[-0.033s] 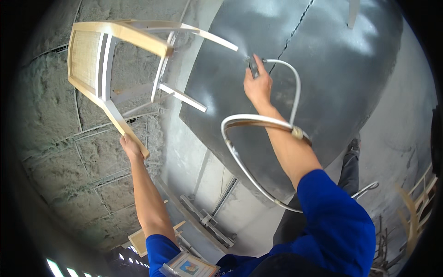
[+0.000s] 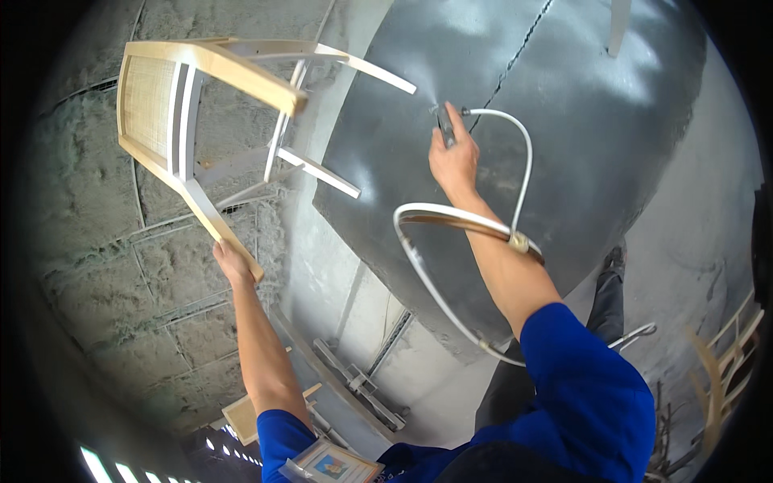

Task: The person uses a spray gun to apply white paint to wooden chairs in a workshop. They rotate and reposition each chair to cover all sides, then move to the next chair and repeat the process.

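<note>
Two bare grips show, one left grip (image 2: pixel 232 262) and one right grip (image 2: pixel 456 161), with two blue sleeves (image 2: pixel 592 374). There is one spray gun (image 2: pixel 445 126) and one white hose (image 2: pixel 529 157). One wooden chair (image 2: pixel 241 72) is held up, showing one woven panel (image 2: pixel 149 109), two upright white slats (image 2: pixel 189 129) and two white legs (image 2: pixel 380 75) pointing right. One large dark grey surface (image 2: pixel 596 161) carries one long crack (image 2: pixel 506 72). Two dark trouser legs (image 2: pixel 605 302) and one shoe (image 2: pixel 615 258) are visible. One badge (image 2: pixel 334 464) hangs at the chest. Far right, pale wooden frames (image 2: pixel 715 386) cluster, too blurred to count.
</note>
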### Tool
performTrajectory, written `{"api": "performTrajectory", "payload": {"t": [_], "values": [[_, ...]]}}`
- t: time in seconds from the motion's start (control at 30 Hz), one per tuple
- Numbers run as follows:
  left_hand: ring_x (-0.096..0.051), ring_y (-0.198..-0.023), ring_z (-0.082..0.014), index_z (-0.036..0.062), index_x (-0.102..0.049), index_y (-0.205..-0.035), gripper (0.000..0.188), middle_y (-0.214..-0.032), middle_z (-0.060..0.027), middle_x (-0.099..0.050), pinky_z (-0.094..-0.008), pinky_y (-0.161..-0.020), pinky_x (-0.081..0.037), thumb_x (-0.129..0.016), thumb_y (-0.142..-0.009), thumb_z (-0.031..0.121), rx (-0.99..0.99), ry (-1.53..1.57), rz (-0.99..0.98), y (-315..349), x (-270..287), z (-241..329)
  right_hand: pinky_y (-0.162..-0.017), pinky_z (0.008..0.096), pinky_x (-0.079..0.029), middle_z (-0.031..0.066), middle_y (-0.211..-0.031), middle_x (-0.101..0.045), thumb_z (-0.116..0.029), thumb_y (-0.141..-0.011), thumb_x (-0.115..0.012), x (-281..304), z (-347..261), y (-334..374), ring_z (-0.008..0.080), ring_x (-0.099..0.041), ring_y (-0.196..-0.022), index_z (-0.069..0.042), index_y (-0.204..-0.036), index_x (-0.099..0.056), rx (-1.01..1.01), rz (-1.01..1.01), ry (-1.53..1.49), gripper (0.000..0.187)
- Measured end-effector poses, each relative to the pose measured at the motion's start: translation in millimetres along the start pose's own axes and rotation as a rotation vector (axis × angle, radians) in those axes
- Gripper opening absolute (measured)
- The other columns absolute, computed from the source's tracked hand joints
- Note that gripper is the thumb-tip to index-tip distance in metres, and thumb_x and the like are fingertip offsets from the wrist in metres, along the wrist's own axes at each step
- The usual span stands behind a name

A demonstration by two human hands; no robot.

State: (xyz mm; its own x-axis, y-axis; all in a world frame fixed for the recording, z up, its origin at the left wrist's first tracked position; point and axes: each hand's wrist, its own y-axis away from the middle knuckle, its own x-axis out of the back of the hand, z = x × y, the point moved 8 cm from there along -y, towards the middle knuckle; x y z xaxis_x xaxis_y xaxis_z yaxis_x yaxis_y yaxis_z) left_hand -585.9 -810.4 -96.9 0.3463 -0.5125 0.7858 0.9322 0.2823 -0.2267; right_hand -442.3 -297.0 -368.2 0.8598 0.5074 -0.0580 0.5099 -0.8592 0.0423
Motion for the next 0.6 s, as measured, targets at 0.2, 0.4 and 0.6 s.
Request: {"api": "performTrajectory", "payload": {"t": [0.2,0.4,0.6], "values": [[-0.059,-0.115,-0.0351,0.004,-0.028,-0.157,0.056,-0.136,-0.0233,-0.053,-0.0468,-0.099,-0.049,-0.028,-0.114,0.04,-0.009,-0.256,0.202,89.3,-11.4,5.7,-0.102,0.0395,-0.052,0.0252,-0.127,-0.07,-0.015,-0.093,-0.071,-23.4,1.8,-85.1,0.0383,-0.067,-0.122,-0.014,-0.143,-0.063,-0.302,-0.409,-0.279,0.05],[-0.062,-0.112,-0.0358,0.008,-0.025,-0.158,0.056,-0.137,-0.0256,-0.053,-0.0457,-0.094,-0.052,-0.025,-0.114,0.043,0.071,-0.241,0.26,140.2,-22.7,16.4,-0.092,0.0403,-0.056,0.0203,-0.115,-0.075,-0.014,-0.091,-0.071,-21.0,-51.3,-188.2,0.0378,-0.072,-0.106,-0.02,-0.14,-0.066,-0.084,-0.398,-0.017,0.049],[-0.067,-0.091,-0.0335,0.0118,-0.023,-0.158,0.052,-0.126,-0.0254,-0.059,-0.043,-0.074,-0.057,-0.029,-0.113,0.04,0.225,-0.226,0.263,152.5,-29.9,16.7,-0.071,0.0326,-0.058,0.0101,-0.097,-0.076,-0.02,-0.093,-0.072,-81.7,-121.6,-247.4,0.0181,-0.071,-0.07,-0.02,-0.141,-0.067,-0.126,-0.711,-0.11,0.048]]}}
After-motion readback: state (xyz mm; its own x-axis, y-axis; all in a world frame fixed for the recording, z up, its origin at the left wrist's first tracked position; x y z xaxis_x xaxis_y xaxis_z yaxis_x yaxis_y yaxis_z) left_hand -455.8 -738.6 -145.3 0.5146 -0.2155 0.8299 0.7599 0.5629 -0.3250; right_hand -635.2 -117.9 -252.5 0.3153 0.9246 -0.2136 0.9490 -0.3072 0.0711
